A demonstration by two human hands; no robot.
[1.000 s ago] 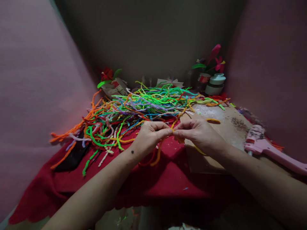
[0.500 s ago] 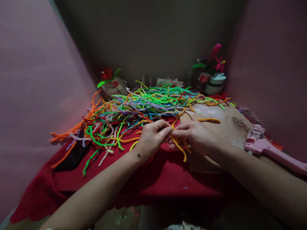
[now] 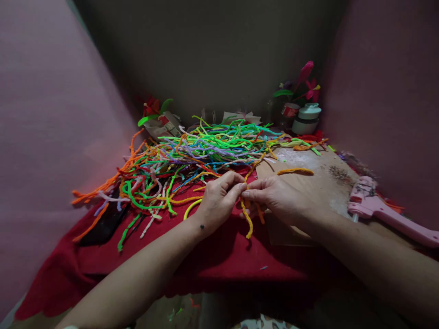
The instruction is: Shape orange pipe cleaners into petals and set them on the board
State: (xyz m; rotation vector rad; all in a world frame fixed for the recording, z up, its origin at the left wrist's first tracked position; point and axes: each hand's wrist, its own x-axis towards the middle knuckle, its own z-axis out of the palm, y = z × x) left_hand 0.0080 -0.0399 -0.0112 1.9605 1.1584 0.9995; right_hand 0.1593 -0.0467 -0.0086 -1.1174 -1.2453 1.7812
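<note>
My left hand (image 3: pixel 222 197) and my right hand (image 3: pixel 270 195) meet over the red cloth, both closed in a pinch on an orange-yellow pipe cleaner (image 3: pixel 247 223). One end of it hangs below my fingertips and another stretch points up and away toward the pile. A second orange end (image 3: pixel 261 214) shows under my right hand; whether it is the same piece, I cannot tell. Just beyond the hands spreads a large tangled heap of pipe cleaners (image 3: pixel 209 148) in many colours. Beside my right hand a separate orange piece (image 3: pixel 295 171) lies on a brown board (image 3: pixel 322 183).
A pink glue gun (image 3: pixel 387 214) rests at the right of the board. At the back stand a lidded pale bottle (image 3: pixel 307 119) and pink flowers (image 3: pixel 311 87). A dark phone-like slab (image 3: pixel 103 228) lies at the left on the red cloth (image 3: pixel 219 260).
The hanging end of the orange-yellow pipe cleaner has swung left and now points more steeply down. Both hands keep their pinch at nearly the same place.
</note>
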